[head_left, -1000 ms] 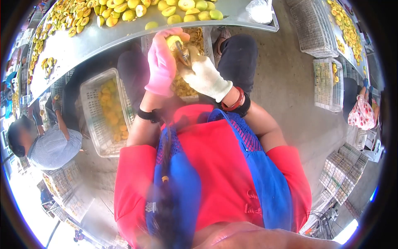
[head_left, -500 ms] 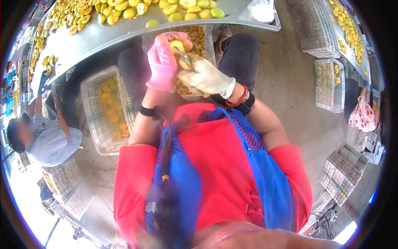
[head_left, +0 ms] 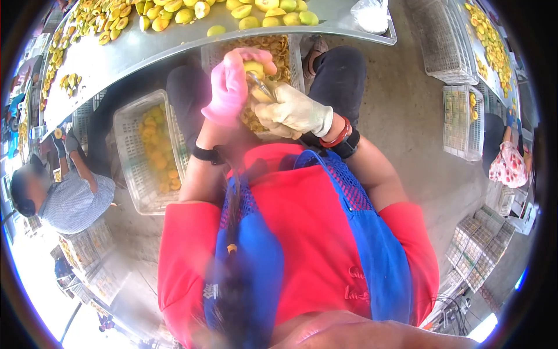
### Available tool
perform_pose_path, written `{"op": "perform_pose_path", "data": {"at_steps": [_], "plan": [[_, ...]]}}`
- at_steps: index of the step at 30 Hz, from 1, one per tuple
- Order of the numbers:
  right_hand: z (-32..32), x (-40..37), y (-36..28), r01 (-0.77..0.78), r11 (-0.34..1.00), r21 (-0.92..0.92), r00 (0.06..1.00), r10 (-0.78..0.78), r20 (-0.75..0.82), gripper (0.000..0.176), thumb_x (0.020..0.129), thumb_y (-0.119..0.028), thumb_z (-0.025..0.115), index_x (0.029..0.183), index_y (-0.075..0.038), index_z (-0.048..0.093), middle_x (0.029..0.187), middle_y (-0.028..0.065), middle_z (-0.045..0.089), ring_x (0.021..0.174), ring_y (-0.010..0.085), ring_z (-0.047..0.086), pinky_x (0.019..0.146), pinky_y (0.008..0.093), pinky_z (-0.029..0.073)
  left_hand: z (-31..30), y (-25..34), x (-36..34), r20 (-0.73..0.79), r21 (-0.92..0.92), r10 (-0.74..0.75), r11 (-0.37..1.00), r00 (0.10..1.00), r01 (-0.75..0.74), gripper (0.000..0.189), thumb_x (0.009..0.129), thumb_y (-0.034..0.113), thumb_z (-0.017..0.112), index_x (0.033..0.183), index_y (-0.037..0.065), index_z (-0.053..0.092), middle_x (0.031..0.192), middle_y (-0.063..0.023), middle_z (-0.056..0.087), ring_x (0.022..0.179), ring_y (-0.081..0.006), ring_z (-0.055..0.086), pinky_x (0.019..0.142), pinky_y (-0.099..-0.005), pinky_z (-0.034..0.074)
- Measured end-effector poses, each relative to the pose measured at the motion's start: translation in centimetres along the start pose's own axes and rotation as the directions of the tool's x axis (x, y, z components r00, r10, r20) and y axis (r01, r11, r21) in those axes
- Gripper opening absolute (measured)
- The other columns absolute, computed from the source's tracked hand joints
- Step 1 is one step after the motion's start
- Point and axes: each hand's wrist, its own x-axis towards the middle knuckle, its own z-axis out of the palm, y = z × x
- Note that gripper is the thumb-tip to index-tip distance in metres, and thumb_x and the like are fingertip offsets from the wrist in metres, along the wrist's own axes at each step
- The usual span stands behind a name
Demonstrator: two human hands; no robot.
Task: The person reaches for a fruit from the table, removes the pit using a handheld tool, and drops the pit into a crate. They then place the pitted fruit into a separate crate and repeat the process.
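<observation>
My left hand (head_left: 227, 87), in a pink glove, is closed around a yellow peach-like fruit (head_left: 254, 68). In a pale cream glove, my right hand (head_left: 294, 109) grips a small hand tool (head_left: 260, 85) with a metal blade. The blade lies against or very near the fruit; the exact contact is too small to make out. Both hands meet over a crate (head_left: 295, 58) between my knees, which holds yellow peelings or scraps (head_left: 276, 49). Just beyond, halved yellow fruits (head_left: 250, 22) lie on a metal table (head_left: 192, 36).
On the left stands a white plastic crate (head_left: 132, 192) of yellow fruit. A co-worker in a grey shirt (head_left: 81, 200) is at far left. White stuff in a clear bag (head_left: 370, 17) rests at the table corner. Stacked crates (head_left: 444, 43) and another fruit table (head_left: 491, 52) stand right.
Both hands stay on the fruit and tool; the left wrist and fingers have turned slightly and the tool has shifted a little. The co-worker at left has lowered an arm from the table.
</observation>
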Motion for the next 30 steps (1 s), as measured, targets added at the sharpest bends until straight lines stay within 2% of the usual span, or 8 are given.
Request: {"op": "perform_pose_path", "data": {"at_steps": [4, 11, 16, 17, 20, 21, 29, 30], "plan": [[-1.1, 0.9, 2.1, 0.099, 0.994, -0.041, 0.991, -0.095, 0.091, 0.011, 0.094, -0.015, 0.059, 0.094, -0.01, 0.049, 0.064, -0.0045, 0.042, 0.044, 0.0048, 0.036, 0.037, 0.0231, 0.028, -0.4, 0.5, -0.1, 0.086, 0.188, -0.02, 0.982, 0.996, 0.004, 0.065, 0.105, 0.054, 0.031, 0.102, -0.002, 0.064, 0.091, -0.0137, 0.071, 0.081, -0.0192, 0.066, 0.075, -0.0312, 0.052], [-0.9, 1.6, 2.9, 0.107, 0.985, -0.136, 0.993, -0.101, 0.053, 0.013, 0.092, -0.015, 0.06, 0.099, -0.01, 0.051, 0.068, -0.0027, 0.047, 0.047, 0.0056, 0.041, 0.041, 0.0237, 0.032, -1.0, 1.1, -0.3, -0.198, -0.169, -0.245, 0.962, 0.949, 0.213, 0.075, 0.099, 0.068, 0.032, 0.111, 0.0, 0.062, 0.094, -0.0145, 0.07, 0.073, -0.0171, 0.064, 0.064, -0.0265, 0.051], [-0.8, 2.0, 3.7, 0.387, 0.555, -0.736, 0.836, -0.548, 0.027, 0.022, 0.09, -0.014, 0.061, 0.106, -0.003, 0.052, 0.074, 0.0086, 0.059, 0.056, 0.0186, 0.056, 0.053, 0.0365, 0.046, -5.8, 1.1, -1.6, -0.446, -0.127, -0.14, 0.988, 0.884, 0.092, 0.077, 0.097, 0.07, 0.035, 0.112, 0.0, 0.064, 0.094, -0.0152, 0.07, 0.072, -0.0178, 0.063, 0.06, -0.0259, 0.049], [-0.9, 1.7, 3.5, 0.171, 0.627, -0.76, 0.924, -0.37, -0.096, 0.032, 0.089, -0.019, 0.065, 0.113, -0.001, 0.052, 0.083, 0.0187, 0.06, 0.072, 0.0271, 0.06, 0.067, 0.0356, 0.049, -6.6, 1.4, -2.1, -0.467, -0.108, -0.135, 0.99, 0.874, 0.095, 0.077, 0.097, 0.07, 0.034, 0.112, 0.0, 0.064, 0.094, -0.0149, 0.07, 0.071, -0.0175, 0.063, 0.06, -0.0255, 0.049], [-1.9, 3.1, 5.7, 0.179, 0.278, -0.944, 0.823, -0.567, -0.011, 0.03, 0.088, -0.018, 0.065, 0.107, -0.001, 0.05, 0.078, 0.0218, 0.062, 0.072, 0.0403, 0.064, 0.063, 0.0438, 0.05, -7.8, 2.3, -3.5, -0.564, -0.063, -0.154, 0.988, 0.811, 0.143, 0.077, 0.098, 0.07, 0.033, 0.112, 0.001, 0.064, 0.095, -0.0142, 0.07, 0.07, -0.0165, 0.063, 0.06, -0.0248, 0.049], [-1.6, 3.1, 5.1, 0.148, 0.295, -0.944, 0.833, -0.552, -0.042, 0.03, 0.086, -0.018, 0.064, 0.103, 0.001, 0.051, 0.076, 0.025, 0.064, 0.073, 0.0466, 0.062, 0.063, 0.0519, 0.049, -8.0, 2.7, -3.7, -0.599, -0.052, -0.161, 0.985, 0.784, 0.163, 0.077, 0.098, 0.07, 0.032, 0.112, 0.001, 0.064, 0.095, -0.014, 0.07, 0.07, -0.0161, 0.062, 0.06, -0.0246, 0.049], [0.8, 3.9, 3.8, 0.199, 0.224, -0.954, 0.793, -0.608, 0.023, 0.026, 0.084, -0.019, 0.065, 0.101, -0.005, 0.052, 0.079, 0.0194, 0.066, 0.072, 0.042, 0.064, 0.064, 0.0497, 0.051, -6.7, 1.8, -4.6, -0.459, -0.007, -0.22, 0.97, 0.861, 0.244, 0.079, 0.099, 0.07, 0.027, 0.112, 0.002, 0.064, 0.096, -0.0118, 0.07, 0.073, -0.015, 0.063, 0.063, -0.0265, 0.05], [1.1, 4.1, 3.6, 0.216, 0.211, -0.953, 0.785, -0.619, 0.041, 0.026, 0.084, -0.019, 0.066, 0.102, -0.006, 0.052, 0.079, 0.0186, 0.066, 0.073, 0.0414, 0.065, 0.064, 0.0492, 0.051, -5.6, 1.8, -4.4, -0.448, -0.031, -0.222, 0.972, 0.866, 0.233, 0.065, 0.104, 0.051, 0.024, 0.111, 0.002, 0.065, 0.092, -0.0104, 0.071, 0.075, -0.0137, 0.062, 0.067, -0.0266, 0.051]]}}
